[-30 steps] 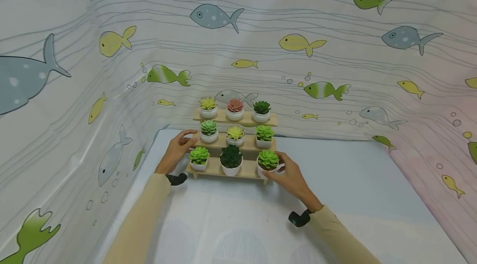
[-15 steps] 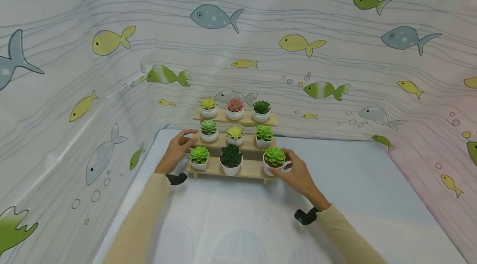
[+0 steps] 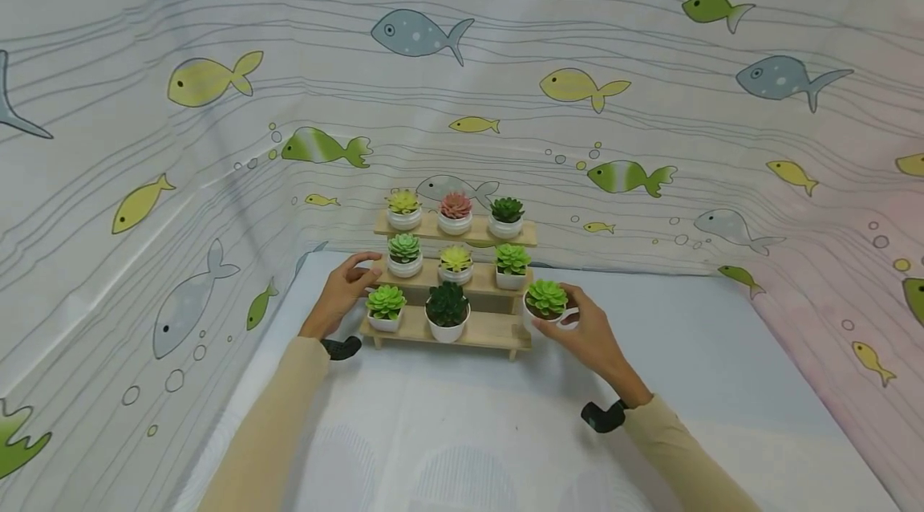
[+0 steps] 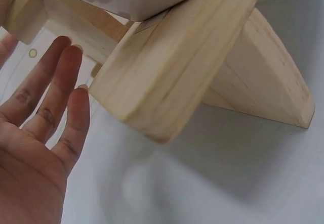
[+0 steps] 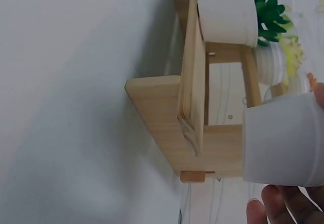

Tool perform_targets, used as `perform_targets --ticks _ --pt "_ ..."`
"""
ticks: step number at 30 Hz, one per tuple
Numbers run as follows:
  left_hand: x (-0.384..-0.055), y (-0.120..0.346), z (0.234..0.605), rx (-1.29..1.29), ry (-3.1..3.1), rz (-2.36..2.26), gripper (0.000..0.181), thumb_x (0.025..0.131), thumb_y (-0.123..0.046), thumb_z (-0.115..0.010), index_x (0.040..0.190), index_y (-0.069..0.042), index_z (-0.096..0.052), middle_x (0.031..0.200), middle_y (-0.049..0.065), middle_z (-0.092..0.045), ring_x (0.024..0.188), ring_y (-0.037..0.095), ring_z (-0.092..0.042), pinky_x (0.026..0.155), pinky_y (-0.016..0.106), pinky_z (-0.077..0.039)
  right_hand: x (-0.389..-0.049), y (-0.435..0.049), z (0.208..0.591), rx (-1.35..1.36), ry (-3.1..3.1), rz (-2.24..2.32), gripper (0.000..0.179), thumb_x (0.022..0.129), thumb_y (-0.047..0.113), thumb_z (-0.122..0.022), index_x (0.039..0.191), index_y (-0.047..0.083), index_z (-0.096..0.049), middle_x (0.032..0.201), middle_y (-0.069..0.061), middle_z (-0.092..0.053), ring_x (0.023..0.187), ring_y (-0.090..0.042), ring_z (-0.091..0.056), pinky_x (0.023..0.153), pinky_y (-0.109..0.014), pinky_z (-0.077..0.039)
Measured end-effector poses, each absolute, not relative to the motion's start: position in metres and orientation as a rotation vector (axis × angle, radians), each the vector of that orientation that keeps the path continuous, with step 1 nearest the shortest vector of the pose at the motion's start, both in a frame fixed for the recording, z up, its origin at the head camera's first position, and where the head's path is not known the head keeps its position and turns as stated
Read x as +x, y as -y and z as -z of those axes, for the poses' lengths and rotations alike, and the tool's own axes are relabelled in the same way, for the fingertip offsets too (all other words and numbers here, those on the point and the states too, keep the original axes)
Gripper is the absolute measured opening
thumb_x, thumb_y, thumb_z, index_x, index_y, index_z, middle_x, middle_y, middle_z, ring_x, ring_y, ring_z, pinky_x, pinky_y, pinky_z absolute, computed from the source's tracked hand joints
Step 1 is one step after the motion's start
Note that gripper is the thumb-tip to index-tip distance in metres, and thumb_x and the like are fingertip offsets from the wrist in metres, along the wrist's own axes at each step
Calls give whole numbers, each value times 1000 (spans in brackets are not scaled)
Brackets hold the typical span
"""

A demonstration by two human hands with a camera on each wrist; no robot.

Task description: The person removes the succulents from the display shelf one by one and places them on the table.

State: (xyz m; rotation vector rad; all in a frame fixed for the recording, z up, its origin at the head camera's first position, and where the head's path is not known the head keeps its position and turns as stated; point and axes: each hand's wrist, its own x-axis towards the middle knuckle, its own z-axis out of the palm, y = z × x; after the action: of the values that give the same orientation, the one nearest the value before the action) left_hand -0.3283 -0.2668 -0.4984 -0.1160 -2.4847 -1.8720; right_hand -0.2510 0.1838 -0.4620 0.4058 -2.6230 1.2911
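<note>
A tiered wooden plant stand (image 3: 491, 327) bears small potted succulents on its three shelves. My left hand (image 3: 341, 294) holds the left end of the middle shelf between thumb and index finger; its other fingers (image 4: 66, 77) extend freely beside the lower shelf. My right hand (image 3: 593, 335) grips a white cup-shaped pot with a bright green succulent (image 3: 546, 299), just off the right end of the bottom shelf. In the right wrist view the white pot (image 5: 281, 142) is apart from the shelf, with fingertips (image 5: 273, 204) along its side.
A dark green succulent (image 3: 447, 307) and a bright green one (image 3: 386, 303) stand on the bottom shelf. Fish-patterned sheeting (image 3: 520, 30) rises behind and at both sides. The pale tabletop (image 3: 693, 351) extends in front and to the right.
My right hand has moved the potted succulent rightward, off the bottom shelf's right end. My left hand and the stand have stayed in place.
</note>
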Motion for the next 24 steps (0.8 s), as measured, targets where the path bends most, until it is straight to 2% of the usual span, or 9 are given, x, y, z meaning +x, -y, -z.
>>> perform_targets --ticks 12,19,24 --pt "-327 270 499 -100 2514 1874 55 100 -50 -64 149 -26 -52 128 17 -65 111 28 -65 92 42 -54 -252 -197 457 334 2608 -1296 81 86 39 -85 148 2 -47 121 -16 -61 104 -32 -61 87 -52 -56" --pt "-318 264 479 -115 2534 1894 50 105 -34 -62 151 -18 -50 127 20 -66 109 27 -66 90 42 -55 -254 -211 456 277 2622 -1264 80 88 41 -84 148 4 -46 122 -15 -62 104 -30 -61 84 -41 -56" --pt "-320 264 482 -124 2526 1889 51 105 -37 -63 151 -20 -51 128 19 -65 110 28 -65 92 43 -54 -258 -219 455 248 2624 -1247 79 88 41 -83 148 4 -47 123 -15 -62 104 -28 -62 82 -32 -55"
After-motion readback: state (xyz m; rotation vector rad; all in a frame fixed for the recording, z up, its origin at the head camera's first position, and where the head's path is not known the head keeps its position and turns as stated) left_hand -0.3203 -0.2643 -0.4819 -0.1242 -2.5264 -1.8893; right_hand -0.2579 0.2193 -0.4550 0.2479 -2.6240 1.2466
